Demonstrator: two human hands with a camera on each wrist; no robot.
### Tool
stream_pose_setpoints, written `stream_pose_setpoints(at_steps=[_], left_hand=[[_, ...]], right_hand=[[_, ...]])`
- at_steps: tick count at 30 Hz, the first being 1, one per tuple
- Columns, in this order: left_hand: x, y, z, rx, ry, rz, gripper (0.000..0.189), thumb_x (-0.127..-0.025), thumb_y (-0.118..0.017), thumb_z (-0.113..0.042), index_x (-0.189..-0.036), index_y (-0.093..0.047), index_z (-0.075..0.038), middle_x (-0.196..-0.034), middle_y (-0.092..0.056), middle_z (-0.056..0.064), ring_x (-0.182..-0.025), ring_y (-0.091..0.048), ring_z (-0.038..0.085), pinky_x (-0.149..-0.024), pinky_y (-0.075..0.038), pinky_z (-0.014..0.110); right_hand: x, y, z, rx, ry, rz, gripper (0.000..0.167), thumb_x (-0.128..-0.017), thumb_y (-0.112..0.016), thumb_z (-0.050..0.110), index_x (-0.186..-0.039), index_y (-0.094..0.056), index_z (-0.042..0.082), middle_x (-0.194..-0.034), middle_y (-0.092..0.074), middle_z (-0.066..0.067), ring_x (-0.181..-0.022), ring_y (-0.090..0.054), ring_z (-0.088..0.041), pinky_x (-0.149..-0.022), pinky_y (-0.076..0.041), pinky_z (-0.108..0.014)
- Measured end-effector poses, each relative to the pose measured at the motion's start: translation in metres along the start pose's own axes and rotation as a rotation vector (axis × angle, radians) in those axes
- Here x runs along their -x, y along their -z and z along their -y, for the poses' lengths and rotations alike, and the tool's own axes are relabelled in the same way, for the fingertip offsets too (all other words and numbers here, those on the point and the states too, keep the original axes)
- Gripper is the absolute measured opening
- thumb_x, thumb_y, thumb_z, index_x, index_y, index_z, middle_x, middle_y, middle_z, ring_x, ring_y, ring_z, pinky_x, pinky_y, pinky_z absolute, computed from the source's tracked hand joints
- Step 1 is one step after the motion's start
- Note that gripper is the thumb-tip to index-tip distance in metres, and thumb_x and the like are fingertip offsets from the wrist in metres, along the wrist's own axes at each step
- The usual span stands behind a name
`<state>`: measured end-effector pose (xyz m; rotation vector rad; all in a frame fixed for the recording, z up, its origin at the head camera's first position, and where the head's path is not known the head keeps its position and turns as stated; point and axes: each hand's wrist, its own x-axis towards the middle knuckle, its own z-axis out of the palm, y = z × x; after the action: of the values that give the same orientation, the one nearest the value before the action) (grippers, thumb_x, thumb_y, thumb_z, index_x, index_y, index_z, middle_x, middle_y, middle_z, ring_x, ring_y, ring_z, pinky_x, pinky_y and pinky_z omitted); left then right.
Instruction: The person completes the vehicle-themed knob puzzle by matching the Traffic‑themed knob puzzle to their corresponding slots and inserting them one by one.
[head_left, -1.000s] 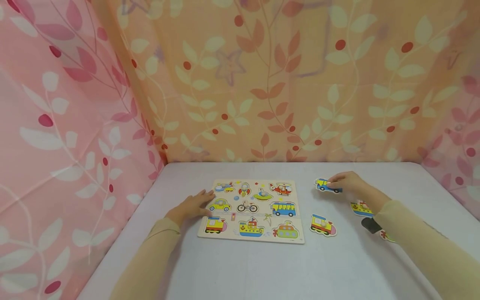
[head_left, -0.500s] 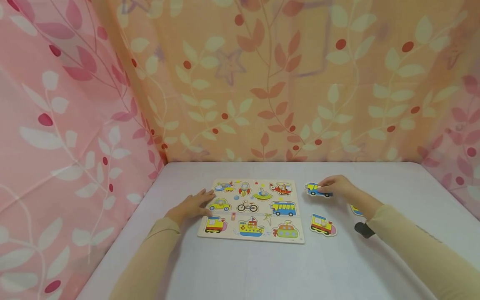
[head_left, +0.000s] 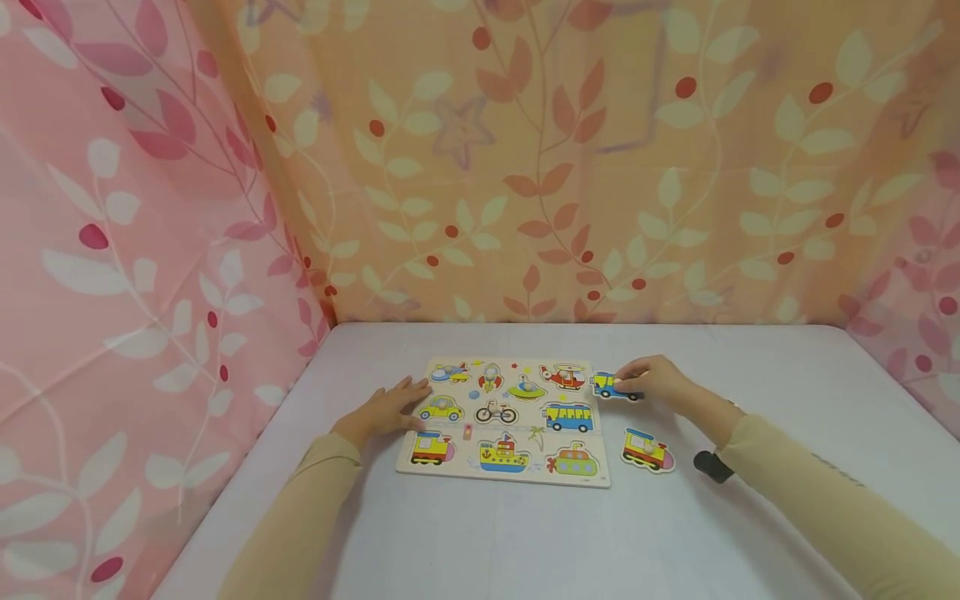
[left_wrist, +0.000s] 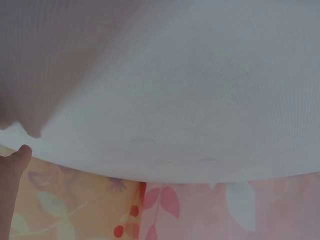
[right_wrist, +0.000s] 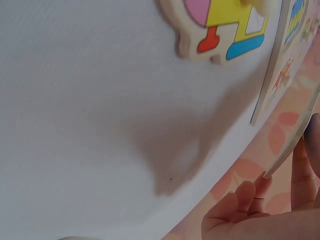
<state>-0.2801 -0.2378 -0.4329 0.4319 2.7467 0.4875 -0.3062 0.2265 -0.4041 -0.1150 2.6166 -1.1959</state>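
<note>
While the right hand (head_left: 660, 382) pinches it, the blue-and-yellow bus piece (head_left: 604, 386) is at the board's upper right edge, near the helicopter; the fingers cover its middle, so the exact grip point can't be seen. In the right wrist view it shows edge-on, raised off the table, cut by the frame. Right forearm reaches in diagonally from the lower right, hand pointing left.

Puzzle board (head_left: 463, 468) lies flat. Left hand (head_left: 386, 410) is at its left edge, fingers extended and spread, gripping nothing; whether the fingertips press the board can't be told. Left forearm comes up from the bottom. The left wrist view gets only a bit of that hand at its left border, plus a shadow.

Train piece (head_left: 647, 451) sits on the table (head_left: 480, 542) just right of the board; the right wrist view crops its top. Dark object (head_left: 712, 467) next to the right sleeve (head_left: 810, 483), partly covered, identity unclear. Leaf-patterned curtains (head_left: 525, 167) behind.
</note>
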Motion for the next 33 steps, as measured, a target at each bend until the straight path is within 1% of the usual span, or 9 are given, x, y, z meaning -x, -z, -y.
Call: stream_pose_setpoints(at_steps=[3,8,12,14,18,21,24,28,33], left_hand=[[0.000,0.000,-0.001,-0.002,-0.001,0.004,0.077,-0.089,-0.068,-0.039,-0.152,-0.034,-0.014,-0.160,-0.023,0.005,-0.148,-0.002,0.030,-0.114,-0.001,0.061],[0.001,0.002,-0.003,0.002,-0.005,0.000,0.076,-0.089,-0.069,-0.038,-0.152,-0.034,-0.013,-0.160,-0.023,0.006,-0.148,-0.003,0.031,-0.114,-0.001,0.061],[0.002,0.003,-0.003,0.009,-0.002,-0.002,0.075,-0.089,-0.068,-0.037,-0.152,-0.034,-0.013,-0.160,-0.022,0.006,-0.148,-0.003,0.030,-0.114,-0.001,0.061],[0.002,0.003,-0.003,0.006,-0.006,-0.004,0.075,-0.090,-0.068,-0.036,-0.152,-0.034,-0.013,-0.160,-0.023,0.006,-0.148,-0.004,0.031,-0.114,-0.001,0.061],[0.003,0.004,-0.002,0.006,-0.001,0.001,0.075,-0.090,-0.067,-0.037,-0.152,-0.034,-0.014,-0.160,-0.023,0.006,-0.148,-0.005,0.031,-0.114,-0.002,0.060],[0.004,0.005,-0.003,0.014,0.002,0.001,0.075,-0.090,-0.068,-0.037,-0.152,-0.034,-0.013,-0.160,-0.023,0.007,-0.148,-0.005,0.031,-0.114,-0.002,0.060],[0.006,0.004,-0.003,0.024,-0.004,0.000,0.074,-0.090,-0.068,-0.036,-0.152,-0.035,-0.012,-0.159,-0.024,0.008,-0.148,-0.005,0.032,-0.114,-0.002,0.061],[0.006,0.004,-0.004,0.027,-0.012,0.006,0.074,-0.090,-0.067,-0.036,-0.152,-0.034,-0.012,-0.159,-0.023,0.008,-0.148,-0.005,0.032,-0.114,-0.002,0.061],[0.006,0.003,-0.004,0.025,-0.004,0.012,0.075,-0.090,-0.067,-0.037,-0.152,-0.033,-0.013,-0.160,-0.023,0.007,-0.148,-0.005,0.032,-0.114,-0.001,0.061]], right_hand=[[-0.001,-0.006,0.002,-0.002,-0.007,0.009,0.030,-0.088,-0.073,0.021,-0.110,-0.070,-0.001,-0.109,-0.064,-0.017,-0.099,-0.050,-0.030,-0.081,-0.045,-0.036],[-0.002,-0.015,0.004,0.008,0.037,0.031,0.028,-0.087,-0.074,0.019,-0.107,-0.071,0.000,-0.103,-0.064,-0.013,-0.097,-0.049,-0.030,-0.080,-0.042,-0.038],[-0.003,-0.022,0.007,0.010,0.063,0.050,0.025,-0.086,-0.075,0.019,-0.104,-0.072,0.001,-0.101,-0.064,-0.011,-0.097,-0.049,-0.029,-0.082,-0.041,-0.041],[-0.002,-0.026,0.009,0.010,0.056,0.060,0.024,-0.086,-0.075,0.018,-0.103,-0.072,0.001,-0.103,-0.064,-0.012,-0.098,-0.049,-0.030,-0.084,-0.042,-0.043],[-0.004,-0.035,0.016,0.009,0.029,0.079,0.020,-0.086,-0.075,0.017,-0.102,-0.073,0.004,-0.111,-0.063,-0.015,-0.104,-0.048,-0.032,-0.091,-0.044,-0.048],[-0.005,-0.041,0.020,-0.001,0.028,0.094,0.017,-0.087,-0.074,0.017,-0.100,-0.073,0.006,-0.113,-0.062,-0.015,-0.107,-0.047,-0.033,-0.096,-0.041,-0.052],[-0.005,-0.044,0.023,-0.014,0.054,0.109,0.016,-0.087,-0.075,0.016,-0.099,-0.073,0.005,-0.110,-0.062,-0.014,-0.105,-0.047,-0.033,-0.094,-0.040,-0.053],[-0.004,-0.050,0.025,-0.031,0.048,0.123,0.014,-0.086,-0.075,0.014,-0.095,-0.073,0.005,-0.106,-0.061,-0.013,-0.103,-0.048,-0.032,-0.093,-0.040,-0.051],[-0.006,-0.059,0.026,0.010,0.056,0.109,0.012,-0.083,-0.078,0.014,-0.091,-0.074,0.005,-0.111,-0.062,-0.014,-0.107,-0.052,-0.034,-0.096,-0.041,-0.052]])
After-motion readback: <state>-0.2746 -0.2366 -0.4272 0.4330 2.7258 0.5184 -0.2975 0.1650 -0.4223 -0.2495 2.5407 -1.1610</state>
